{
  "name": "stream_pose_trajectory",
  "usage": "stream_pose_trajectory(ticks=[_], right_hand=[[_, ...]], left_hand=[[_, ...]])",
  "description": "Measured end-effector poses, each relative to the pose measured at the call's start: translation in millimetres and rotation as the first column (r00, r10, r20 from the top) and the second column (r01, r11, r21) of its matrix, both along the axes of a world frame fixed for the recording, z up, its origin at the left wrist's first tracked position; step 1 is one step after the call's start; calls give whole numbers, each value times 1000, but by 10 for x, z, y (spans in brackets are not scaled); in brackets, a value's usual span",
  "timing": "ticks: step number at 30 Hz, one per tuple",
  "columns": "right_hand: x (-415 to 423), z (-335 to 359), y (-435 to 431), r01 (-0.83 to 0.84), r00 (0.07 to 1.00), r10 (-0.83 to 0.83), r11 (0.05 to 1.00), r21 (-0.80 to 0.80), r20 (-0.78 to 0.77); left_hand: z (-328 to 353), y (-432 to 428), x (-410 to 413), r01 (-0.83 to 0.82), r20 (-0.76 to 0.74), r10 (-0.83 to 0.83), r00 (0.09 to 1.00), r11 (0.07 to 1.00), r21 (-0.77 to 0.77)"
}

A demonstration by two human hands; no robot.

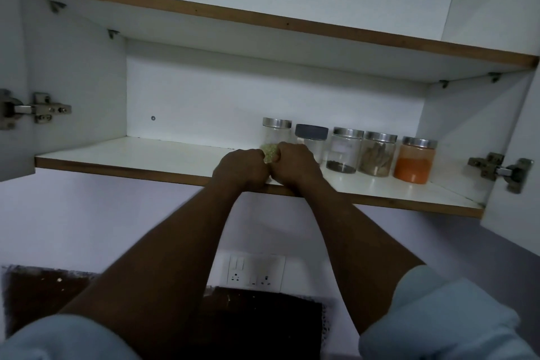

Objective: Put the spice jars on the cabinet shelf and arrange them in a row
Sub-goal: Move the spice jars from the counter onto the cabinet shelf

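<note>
Both of my hands are up on the lower cabinet shelf [131, 155]. My left hand [241, 168] and my right hand [295, 165] grip the base of a clear jar with a silver lid and pale green contents [276, 133], one on each side. To its right a row stands on the shelf: a jar with a dark blue lid [312, 139], a silver-lidded jar with dark seeds [344, 150], one with brown sticks [378, 155] and one with orange powder [415, 161].
The upper shelf [263, 19] runs above. Open cabinet doors with metal hinges [35, 109] [502, 169] flank the shelf. A white socket panel [254, 272] sits on the wall below, above a dark counter [263, 324].
</note>
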State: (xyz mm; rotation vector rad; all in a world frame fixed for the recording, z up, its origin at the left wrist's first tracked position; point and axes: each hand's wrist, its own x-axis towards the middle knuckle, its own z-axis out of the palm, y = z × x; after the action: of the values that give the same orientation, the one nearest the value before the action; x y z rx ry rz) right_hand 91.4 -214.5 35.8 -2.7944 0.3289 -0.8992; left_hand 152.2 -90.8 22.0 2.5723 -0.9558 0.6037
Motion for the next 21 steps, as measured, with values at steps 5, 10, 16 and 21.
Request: stream_pose_trajectory(ticks=[5,10,16,21], right_hand=[[-310,-138,246,-58,997,60,998,-31,53],[-731,-505,662,-206,934,134,960,191,331],[-1131,-1500,1207,-272,931,108,841,468,348],[-1332,-2537,1492,-202,979,156,827,524,130]], left_hand=[[-146,257,-340,30,79,-20,997,991,-128],[-502,609,-845,152,143,-96,985,875,-460],[-1413,1174,-1342,77,-87,-157,984,808,-584],[-2345,1653,-1601,38,-263,-184,947,878,-477]])
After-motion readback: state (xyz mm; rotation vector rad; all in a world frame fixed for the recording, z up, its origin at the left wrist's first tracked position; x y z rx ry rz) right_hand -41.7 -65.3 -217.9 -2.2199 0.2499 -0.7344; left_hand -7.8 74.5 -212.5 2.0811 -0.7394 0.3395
